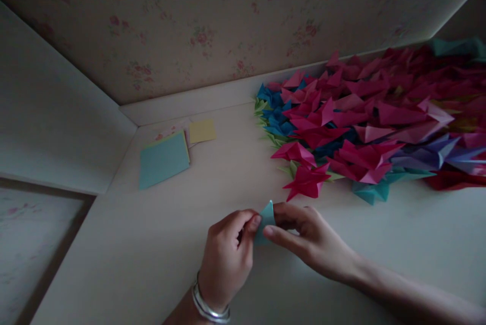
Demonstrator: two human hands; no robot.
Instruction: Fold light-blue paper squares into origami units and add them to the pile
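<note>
A small folded piece of light-blue paper (268, 213) is held between my two hands, its pointed corner sticking up. My left hand (229, 251), with silver bangles at the wrist, pinches the paper's left side between thumb and fingers. On the right side, the thumb and fingers of my right hand (304, 231) close on the same paper. The lower part of the paper is partly hidden by the fingers. Just beyond my right hand lies a magenta folded-paper piece (308, 181) at the near edge of a large pile.
Folded-paper pieces (364, 117) in pink, blue, green and purple heap over the right of the white tabletop (159, 244). A stack of light-blue square paper (164, 161) and a yellow sheet (202, 131) lie at the back left. A flowered wall (163, 36) rises behind.
</note>
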